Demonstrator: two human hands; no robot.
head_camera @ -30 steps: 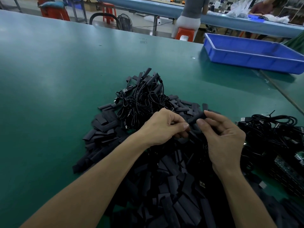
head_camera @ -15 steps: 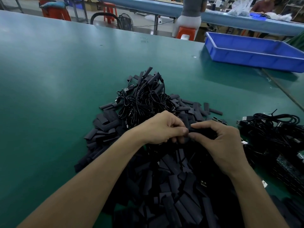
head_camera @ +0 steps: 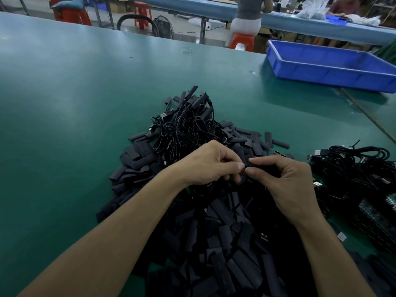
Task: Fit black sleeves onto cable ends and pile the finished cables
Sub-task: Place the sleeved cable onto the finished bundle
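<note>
head view: left hand (head_camera: 209, 166) and right hand (head_camera: 288, 181) meet thumb to thumb, both pinching one black sleeve (head_camera: 262, 167) just above the sleeve heap (head_camera: 225, 243). behind them lies a cable pile (head_camera: 188, 127), more cables (head_camera: 360, 168) at the right, and a blue tray (head_camera: 334, 71) far back on the green bench (head_camera: 85, 93).

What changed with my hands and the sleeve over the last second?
The right hand, pinching a black sleeve, moved left and down until its fingertips met the left hand; a second ago the sleeve was raised and apart from that hand. Nothing was let go. The loose sleeve heap, the cable pile and the blue tray stayed put.
</note>
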